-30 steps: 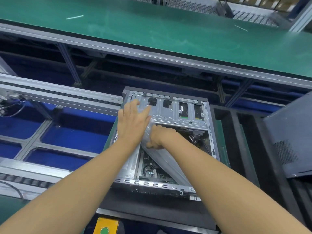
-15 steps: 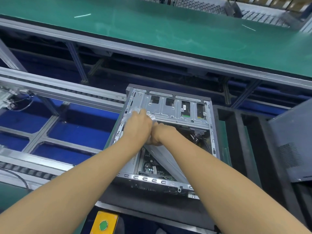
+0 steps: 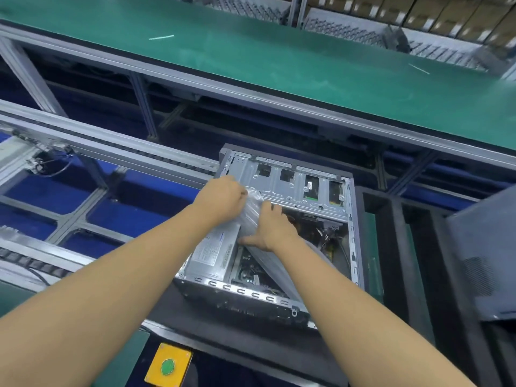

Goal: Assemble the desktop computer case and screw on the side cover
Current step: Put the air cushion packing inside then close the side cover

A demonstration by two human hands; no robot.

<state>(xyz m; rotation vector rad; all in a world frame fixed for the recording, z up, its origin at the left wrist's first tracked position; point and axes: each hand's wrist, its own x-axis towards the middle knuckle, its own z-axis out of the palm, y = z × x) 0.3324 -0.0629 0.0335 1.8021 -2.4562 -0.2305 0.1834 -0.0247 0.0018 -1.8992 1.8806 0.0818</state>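
The open computer case [image 3: 301,188] lies on its side on a black foam tray [image 3: 391,247], its silver drive bays and power supply [image 3: 212,252] exposed. A clear plastic film [image 3: 279,263] runs diagonally across the open inside. My left hand [image 3: 223,196] grips the bunched upper end of the film at the case's far left corner. My right hand [image 3: 272,227] holds the film just below it, thumb stretched to the left. The dark grey side cover [image 3: 480,247] leans at the right, apart from the case.
A green conveyor belt [image 3: 279,65] crosses the back. Aluminium roller rails [image 3: 97,146] and blue floor lie to the left. A yellow box with a green button [image 3: 167,365] sits at the near edge. Black tray slots [image 3: 418,275] separate the case from the cover.
My left hand went from lying flat on the film to a closed grip that bunches it up. My right hand stayed on the film beside it.
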